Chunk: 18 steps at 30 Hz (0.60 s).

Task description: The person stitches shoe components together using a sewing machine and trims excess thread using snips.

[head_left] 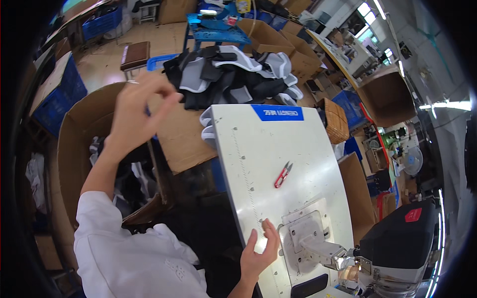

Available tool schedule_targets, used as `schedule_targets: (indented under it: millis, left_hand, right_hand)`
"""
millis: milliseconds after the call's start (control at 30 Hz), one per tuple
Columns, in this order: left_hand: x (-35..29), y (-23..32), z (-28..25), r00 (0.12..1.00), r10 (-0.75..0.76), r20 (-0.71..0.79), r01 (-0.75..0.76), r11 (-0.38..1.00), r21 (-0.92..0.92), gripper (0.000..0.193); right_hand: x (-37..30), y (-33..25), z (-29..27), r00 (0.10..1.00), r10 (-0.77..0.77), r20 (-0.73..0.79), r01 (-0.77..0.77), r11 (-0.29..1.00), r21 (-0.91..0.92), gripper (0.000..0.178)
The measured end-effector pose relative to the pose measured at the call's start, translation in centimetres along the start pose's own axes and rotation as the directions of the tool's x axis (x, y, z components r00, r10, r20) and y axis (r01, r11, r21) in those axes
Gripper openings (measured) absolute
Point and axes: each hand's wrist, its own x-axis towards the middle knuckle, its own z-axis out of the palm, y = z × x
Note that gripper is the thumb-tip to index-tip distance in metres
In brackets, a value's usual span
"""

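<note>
My left hand is raised over a large cardboard box, somewhat blurred, its thumb and fingers apart with nothing visible in them. Dark and grey-white pieces lie inside that box. Low over the white sewing machine table is my right hand, fingers parted and holding nothing, beside the metal needle plate. The black sewing machine head stands to its right. Red-handled thread snips rest on the tabletop. Beyond the table's far edge, black and grey cut pieces with white edging lie heaped.
A flat cardboard flap lies between the box and the table. Farther back are a blue stool and open cartons. A wicker basket stands past the table's right edge. Blue crates stand at far left.
</note>
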Motion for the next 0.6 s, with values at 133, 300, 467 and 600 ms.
schedule_targets:
  millis: [133, 300, 467, 600]
  left_hand:
    - [3.9, -2.9, 14.3, 0.941, -0.030, 0.338, 0.194, 0.865, -0.462, 0.017]
    - [8.1, -10.4, 39.2, 0.936, -0.094, 0.340, 0.197, 0.939, -0.282, 0.042]
    - [9.6, -12.3, 49.0, 0.868, -0.321, 0.379, 0.222, 0.933, 0.282, 0.059]
    - [9.0, -11.8, 51.0, 0.897, -0.244, 0.368, 0.137, 0.946, 0.293, 0.042]
  right_hand:
    - [-0.9, 2.0, 0.8, 0.985, 0.112, 0.130, -0.108, 0.994, -0.034, 0.030]
    - [-1.0, 3.3, 4.0, 0.991, 0.129, 0.015, -0.126, 0.981, -0.144, 0.024]
    - [-0.7, 2.8, 4.1, 0.984, 0.176, -0.041, -0.180, 0.967, -0.182, 0.023]
    - [-0.3, 2.8, 4.1, 0.979, 0.197, -0.045, -0.202, 0.958, -0.202, 0.023]
